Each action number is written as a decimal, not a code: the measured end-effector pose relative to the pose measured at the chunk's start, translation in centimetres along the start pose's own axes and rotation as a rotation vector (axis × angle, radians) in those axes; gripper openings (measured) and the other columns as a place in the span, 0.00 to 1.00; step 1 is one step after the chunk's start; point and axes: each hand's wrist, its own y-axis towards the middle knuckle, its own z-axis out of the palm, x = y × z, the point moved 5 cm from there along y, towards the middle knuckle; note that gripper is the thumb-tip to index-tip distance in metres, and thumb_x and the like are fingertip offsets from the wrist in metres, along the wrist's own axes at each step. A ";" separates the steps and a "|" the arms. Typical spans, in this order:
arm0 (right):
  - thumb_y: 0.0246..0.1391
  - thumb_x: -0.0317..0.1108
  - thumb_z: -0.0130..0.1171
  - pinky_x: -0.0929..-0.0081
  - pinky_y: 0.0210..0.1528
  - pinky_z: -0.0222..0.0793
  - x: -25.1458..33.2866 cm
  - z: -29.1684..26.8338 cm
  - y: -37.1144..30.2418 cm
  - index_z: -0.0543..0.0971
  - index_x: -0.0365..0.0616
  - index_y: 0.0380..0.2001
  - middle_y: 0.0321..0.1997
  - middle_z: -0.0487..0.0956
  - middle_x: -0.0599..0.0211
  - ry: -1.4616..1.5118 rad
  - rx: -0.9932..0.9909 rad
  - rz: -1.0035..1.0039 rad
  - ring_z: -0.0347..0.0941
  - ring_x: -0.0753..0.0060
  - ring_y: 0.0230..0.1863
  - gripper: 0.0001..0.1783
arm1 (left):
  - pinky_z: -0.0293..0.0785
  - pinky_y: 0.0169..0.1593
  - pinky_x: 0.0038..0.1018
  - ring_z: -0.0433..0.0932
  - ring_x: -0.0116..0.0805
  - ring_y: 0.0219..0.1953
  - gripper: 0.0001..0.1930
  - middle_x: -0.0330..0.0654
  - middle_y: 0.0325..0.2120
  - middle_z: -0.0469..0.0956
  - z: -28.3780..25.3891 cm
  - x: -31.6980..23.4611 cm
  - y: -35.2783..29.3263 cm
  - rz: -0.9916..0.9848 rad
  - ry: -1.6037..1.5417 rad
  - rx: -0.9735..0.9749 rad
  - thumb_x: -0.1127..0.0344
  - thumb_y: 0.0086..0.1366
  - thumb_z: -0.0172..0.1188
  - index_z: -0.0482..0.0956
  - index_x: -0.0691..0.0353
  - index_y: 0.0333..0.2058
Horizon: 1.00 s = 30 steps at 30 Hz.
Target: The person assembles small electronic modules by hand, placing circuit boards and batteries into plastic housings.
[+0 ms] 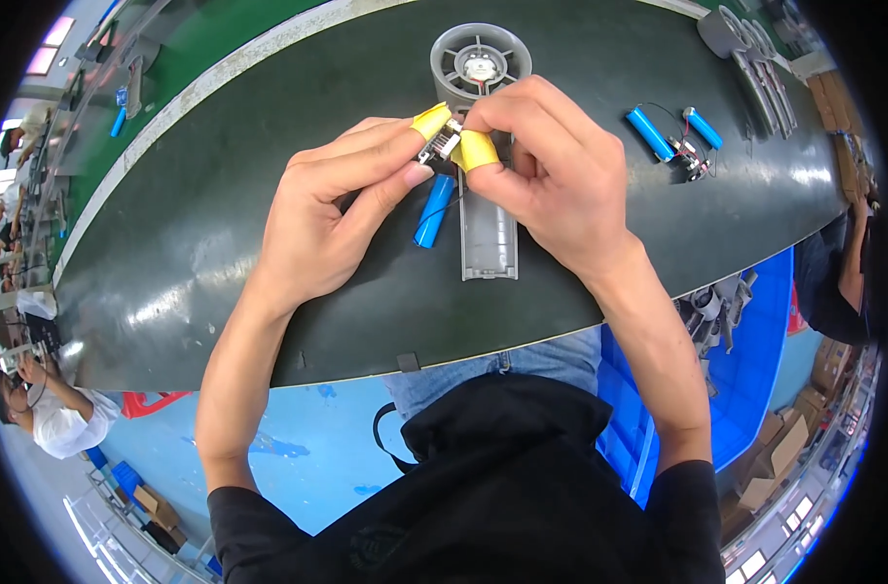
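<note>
My left hand (332, 200) pinches a small circuit board (440, 144) with metal parts between thumb and index finger. On the board's other edge, the fingers of my right hand (559, 170) are closed. Yellow coverings wrap a fingertip of each hand. Just below the board is a blue cylindrical battery (434, 211) with a dark wire. Behind and beneath my hands lies a grey plastic housing: a round, spoked head (481, 41) with a white centre, and a long trough-like handle (489, 238) pointing toward me. My right hand hides the part between them.
On the dark green table (385, 321), blue batteries (648, 134) wired to a small board lie to the right. Grey housings (755, 73) stand at the far right. A blue bin (750, 389) of grey parts is below the table's right edge. Other people sit at both sides.
</note>
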 end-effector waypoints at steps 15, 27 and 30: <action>0.35 0.16 0.65 0.83 0.18 0.54 0.7 0.4 0.0 0.78 0.37 0.31 0.32 0.76 0.70 -0.027 -0.031 -0.049 0.58 0.87 0.15 0.15 | 0.75 0.47 0.31 0.80 0.46 0.43 0.13 0.52 0.42 0.82 -0.1 -0.3 -0.3 0.047 0.041 -0.038 0.81 0.63 0.57 0.79 0.73 0.47; 0.33 0.17 0.67 0.82 0.18 0.59 0.9 0.6 0.0 0.79 0.39 0.31 0.32 0.78 0.70 -0.061 0.012 -0.118 0.63 0.83 0.16 0.17 | 0.71 0.48 0.27 0.76 0.43 0.44 0.17 0.51 0.45 0.79 -0.7 -0.6 -0.4 0.059 0.099 0.098 0.83 0.62 0.54 0.76 0.71 0.51; 0.34 0.17 0.67 0.82 0.19 0.60 0.9 0.5 0.0 0.79 0.39 0.32 0.32 0.78 0.69 -0.070 0.022 -0.110 0.64 0.82 0.16 0.16 | 0.71 0.49 0.27 0.77 0.41 0.45 0.17 0.51 0.46 0.78 -0.5 -0.4 -0.3 0.054 0.082 0.110 0.82 0.63 0.54 0.76 0.72 0.51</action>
